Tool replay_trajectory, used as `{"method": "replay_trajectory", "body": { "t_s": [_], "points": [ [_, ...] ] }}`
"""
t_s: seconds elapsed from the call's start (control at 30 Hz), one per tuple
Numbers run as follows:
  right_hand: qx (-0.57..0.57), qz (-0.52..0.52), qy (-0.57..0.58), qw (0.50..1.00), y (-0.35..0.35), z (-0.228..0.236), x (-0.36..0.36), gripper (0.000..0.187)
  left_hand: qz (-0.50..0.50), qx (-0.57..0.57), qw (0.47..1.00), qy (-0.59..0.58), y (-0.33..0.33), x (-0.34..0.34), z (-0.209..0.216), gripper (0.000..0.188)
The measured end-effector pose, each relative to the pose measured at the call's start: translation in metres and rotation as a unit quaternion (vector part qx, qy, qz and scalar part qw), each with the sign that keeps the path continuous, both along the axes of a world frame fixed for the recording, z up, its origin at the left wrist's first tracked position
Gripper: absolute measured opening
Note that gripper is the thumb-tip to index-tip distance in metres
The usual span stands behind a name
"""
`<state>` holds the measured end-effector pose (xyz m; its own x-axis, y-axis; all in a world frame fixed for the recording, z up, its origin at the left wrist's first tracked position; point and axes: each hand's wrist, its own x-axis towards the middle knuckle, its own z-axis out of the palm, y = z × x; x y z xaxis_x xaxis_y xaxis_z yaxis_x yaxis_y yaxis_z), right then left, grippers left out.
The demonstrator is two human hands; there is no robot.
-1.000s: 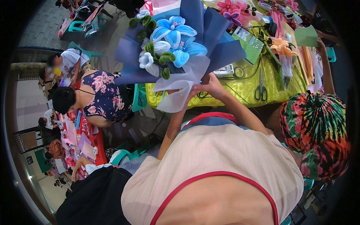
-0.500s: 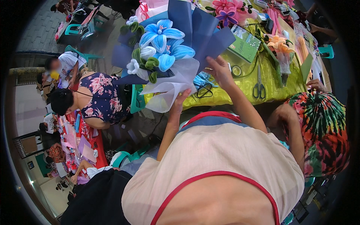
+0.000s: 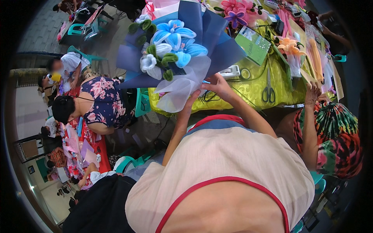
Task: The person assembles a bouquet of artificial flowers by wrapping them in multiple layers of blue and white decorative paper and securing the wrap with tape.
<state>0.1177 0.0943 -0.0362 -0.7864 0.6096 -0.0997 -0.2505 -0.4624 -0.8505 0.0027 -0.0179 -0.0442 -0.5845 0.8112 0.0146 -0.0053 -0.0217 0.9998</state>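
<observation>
Above the table's near edge I hold a bouquet [image 3: 190, 50] of fuzzy blue and white flowers with green leaves. Dark blue wrapping paper [image 3: 217, 37] fans out behind the blooms, and a sheer white wrap [image 3: 176, 91] gathers at its lower front. My left hand [image 3: 189, 104] is closed around the bottom of the bouquet, with part of its grip hidden by the wrap. Beside it, my right hand [image 3: 220, 86] closes on the lower right of the bouquet. Its fingertips are partly covered by the paper.
A yellow-covered table [image 3: 256, 91] carries scissors [image 3: 268, 87], a tape roll [image 3: 245, 73], a white tape dispenser [image 3: 230, 72], a green box [image 3: 252, 44] and orange flowers [image 3: 289, 46]. One person [image 3: 330, 136] works close on my right; another in a floral top [image 3: 104, 99] is at left.
My right hand has moved down from the dark paper's right edge to the bouquet's base, near my left hand. The bouquet has shifted slightly right. The neighbour's hand at right has risen.
</observation>
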Motion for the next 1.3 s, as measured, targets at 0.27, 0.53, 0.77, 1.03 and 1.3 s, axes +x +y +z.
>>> {"method": "replay_trajectory", "body": {
  "t_s": [0.27,0.53,0.77,1.03,1.3],
  "points": [
    [0.031,0.06,0.015,0.998,-0.019,-0.008,-0.01,0.071,0.106,0.183,0.977,0.029,0.002,-0.003,-0.036,0.062],
    [0.075,0.035,-0.002,0.997,-0.02,0.01,-0.013,0.065,0.064,0.039,0.996,0.045,-0.005,0.008,-0.025,0.046],
    [0.062,0.028,-0.006,0.998,-0.008,0.005,-0.002,0.067,-0.054,-0.087,0.943,0.317,-0.002,0.004,-0.002,0.041],
    [0.033,0.004,-0.019,0.999,0.007,0.0,0.011,0.067,-0.067,0.154,0.985,-0.049,-0.01,-0.021,0.014,0.079],
    [0.061,-0.016,-0.068,0.996,0.027,0.0,0.023,0.064,0.089,0.127,0.985,-0.071,-0.004,-0.041,0.089,0.069]
  ]
}}
